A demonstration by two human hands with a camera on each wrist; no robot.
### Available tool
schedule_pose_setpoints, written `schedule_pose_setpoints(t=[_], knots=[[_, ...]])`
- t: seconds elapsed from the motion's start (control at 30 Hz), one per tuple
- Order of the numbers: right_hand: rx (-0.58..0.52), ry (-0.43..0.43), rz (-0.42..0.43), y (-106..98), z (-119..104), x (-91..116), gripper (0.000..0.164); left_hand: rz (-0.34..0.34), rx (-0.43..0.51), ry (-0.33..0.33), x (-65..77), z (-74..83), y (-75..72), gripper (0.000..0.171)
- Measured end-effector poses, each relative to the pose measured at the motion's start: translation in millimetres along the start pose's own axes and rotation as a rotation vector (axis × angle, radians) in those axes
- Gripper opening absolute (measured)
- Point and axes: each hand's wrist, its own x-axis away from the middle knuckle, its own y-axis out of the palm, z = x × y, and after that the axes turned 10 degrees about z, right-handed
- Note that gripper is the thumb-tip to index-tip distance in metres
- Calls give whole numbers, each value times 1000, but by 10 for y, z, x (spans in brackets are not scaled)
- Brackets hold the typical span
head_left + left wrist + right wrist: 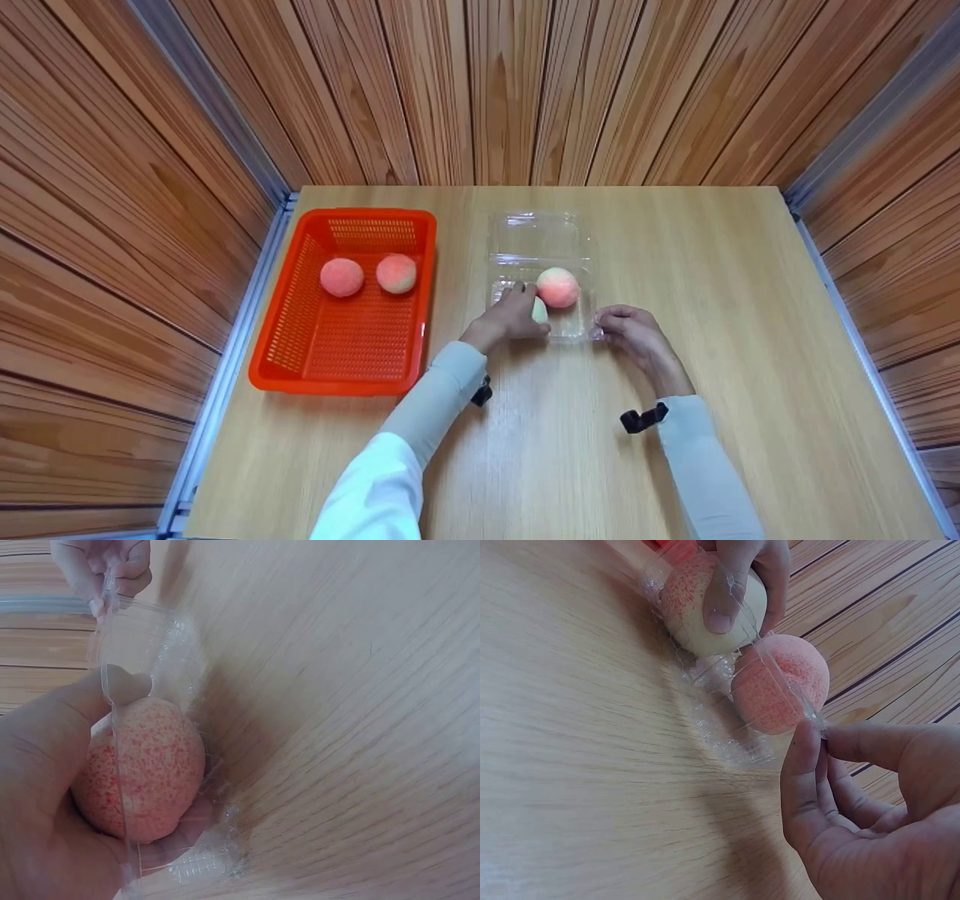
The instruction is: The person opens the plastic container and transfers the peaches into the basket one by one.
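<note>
Holding a soft-looking, round peach of pale yellow and pink [538, 310], your left hand [511, 315] has its thumb and fingers curled around it, spread about as wide as the fruit. The peach is near the middle of the frame, at the left side of a clear, thin plastic box [574, 324]; you can't tell if it touches the bottom. Your right hand [637, 337] pinches the box's lower right corner, fingertips close together. A round pink and cream peach [557, 288] sits in the box, just beside your left hand. If you push too hard, the two peaches could bump and one might roll out. If you pull that corner too much, the thin plastic could bend or tip. The see-through lid [541, 236], lying back above, could flop down if the box gets jerked.
</note>
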Motion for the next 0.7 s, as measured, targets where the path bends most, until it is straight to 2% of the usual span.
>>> schedule_pose_setpoints(t=[0.23, 0.53, 0.7], knots=[[15, 12, 8, -4, -13, 6, 13, 3, 25, -9, 10, -1, -16, 79], [11, 19, 9, -7, -17, 18, 12, 5, 9, 5, 3, -4, -15, 74], [13, 19, 11, -4, -12, 16, 13, -3, 13, -7, -2, 3, -28, 79]])
